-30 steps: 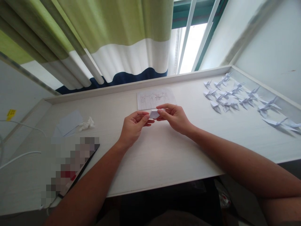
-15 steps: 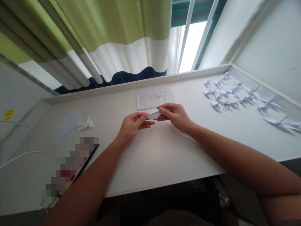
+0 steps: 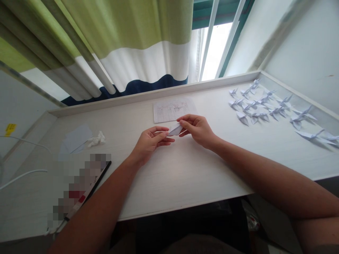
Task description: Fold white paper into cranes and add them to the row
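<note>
A small piece of folded white paper (image 3: pixel 175 129) is held up between both hands, over the middle of the desk. My left hand (image 3: pixel 152 141) pinches its left end between thumb and fingers, with the lower fingers stretched out beneath. At the upper right end, the thumb and fingertips of my right hand (image 3: pixel 197 128) grip it. Just behind the hands lies a printed sheet with a table and handwriting (image 3: pixel 172 110). Several folded white paper cranes (image 3: pixel 261 106) stand in rows at the far right of the desk.
On the left lie flat white paper sheets (image 3: pixel 76 137) and a crumpled white tissue (image 3: pixel 96 139). A blurred-out flat device (image 3: pixel 87 192) sits near my left forearm, with white cables (image 3: pixel 26 176) beside it. A raised rim (image 3: pixel 127 96) edges the white desk below the curtain (image 3: pixel 148 46).
The folded paper has tilted, its right end now higher, and more of its face shows. Both hands have shifted only slightly and keep hold of it.
</note>
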The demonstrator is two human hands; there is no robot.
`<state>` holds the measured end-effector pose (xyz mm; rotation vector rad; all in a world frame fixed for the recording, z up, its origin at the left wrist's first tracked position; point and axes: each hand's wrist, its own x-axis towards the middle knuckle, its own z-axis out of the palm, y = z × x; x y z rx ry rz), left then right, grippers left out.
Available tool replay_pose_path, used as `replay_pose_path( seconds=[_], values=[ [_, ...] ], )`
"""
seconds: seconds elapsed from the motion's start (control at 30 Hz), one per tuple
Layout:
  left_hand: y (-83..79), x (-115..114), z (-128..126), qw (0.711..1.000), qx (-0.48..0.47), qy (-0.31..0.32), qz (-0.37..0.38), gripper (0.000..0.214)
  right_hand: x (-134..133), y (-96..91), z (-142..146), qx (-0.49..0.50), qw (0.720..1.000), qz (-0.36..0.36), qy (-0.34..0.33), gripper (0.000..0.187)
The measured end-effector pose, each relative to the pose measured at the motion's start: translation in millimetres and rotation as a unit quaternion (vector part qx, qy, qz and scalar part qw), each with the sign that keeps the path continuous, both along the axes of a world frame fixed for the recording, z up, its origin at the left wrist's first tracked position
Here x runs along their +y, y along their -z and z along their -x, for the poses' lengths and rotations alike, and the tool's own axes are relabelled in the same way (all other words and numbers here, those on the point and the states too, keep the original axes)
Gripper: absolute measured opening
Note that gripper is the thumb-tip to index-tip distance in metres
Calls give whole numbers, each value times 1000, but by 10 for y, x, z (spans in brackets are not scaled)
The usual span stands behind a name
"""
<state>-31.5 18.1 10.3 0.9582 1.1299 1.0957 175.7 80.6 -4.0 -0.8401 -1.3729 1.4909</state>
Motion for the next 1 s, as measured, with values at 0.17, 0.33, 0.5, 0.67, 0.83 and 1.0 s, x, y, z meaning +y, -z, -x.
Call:
replay_pose_path(
  seconds=[0.17, 0.33, 0.5, 0.67, 0.83, 1.0],
  values=[
    [-16, -15, -11, 1000, -9, 27, 9, 42, 4, 31, 0, -26, 999, -39, -4, 48],
    [-8, -13, -38, 997, -13, 63, 31, 40, -64, 17, 13, -69, 990, -119, -39, 31],
    [-5, -25, -67, 996, 27, 88, -2, 42, -136, -16, 37, -90, 982, -152, -63, 24],
    [-8, -39, -75, 996, 32, 84, -6, 35, -171, -17, 62, -81, 984, -151, -49, 28],
    [7, -51, -106, 995, 13, 94, -9, 35, -192, -1, 82, -92, 982, -166, -1, 28],
    [9, -79, -169, 994, 4, 108, -7, 38, -199, 31, 102, -126, 969, -213, 17, 20]
  ],
)
